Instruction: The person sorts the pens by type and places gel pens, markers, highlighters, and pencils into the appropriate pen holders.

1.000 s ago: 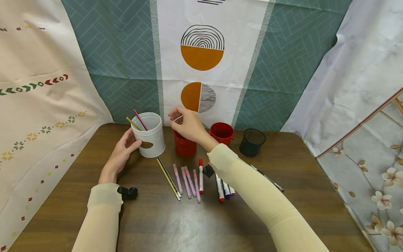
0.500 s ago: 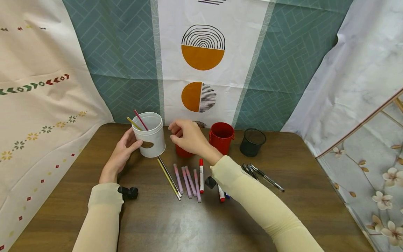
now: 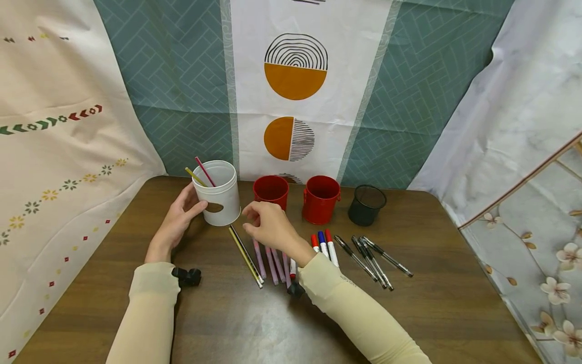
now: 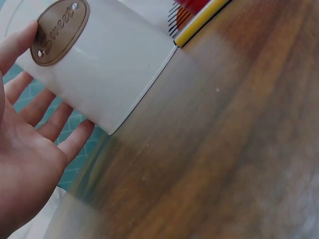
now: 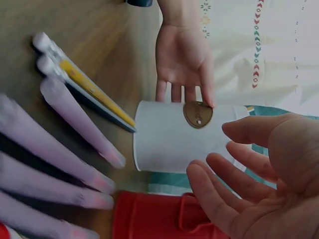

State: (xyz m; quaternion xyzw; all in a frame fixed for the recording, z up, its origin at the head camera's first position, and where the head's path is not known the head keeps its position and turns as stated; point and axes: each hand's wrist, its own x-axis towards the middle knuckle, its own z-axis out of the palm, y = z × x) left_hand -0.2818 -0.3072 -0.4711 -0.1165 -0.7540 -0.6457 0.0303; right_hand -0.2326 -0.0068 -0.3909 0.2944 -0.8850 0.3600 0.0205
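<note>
My left hand [image 3: 175,222] holds the white pencil cup [image 3: 226,205] from its left side, the thumb on the brown oval label [image 4: 59,32] and the other fingers behind. Inside the cup lean a red pencil [image 3: 204,171] and a yellow pencil [image 3: 195,177]. My right hand [image 3: 271,225] hovers over the far ends of several purple pens [image 3: 274,268], in front of the left red bucket [image 3: 271,189]. Its fingers are loosely bent and hold nothing, as the right wrist view shows. Two pencils [image 3: 246,258], one yellow and one dark, lie in front of the cup.
Another red bucket [image 3: 320,207] and a black mesh cup [image 3: 366,212] stand at the back right. Several markers [image 3: 332,250] lie near my right wrist, partly covered by the sleeve. Right of them are several black pens [image 3: 375,265]. Patterned cloths hang behind the table.
My right hand has come down and nearer to me, from above the left red bucket to over the purple pens. The left hand stays on the white cup.
</note>
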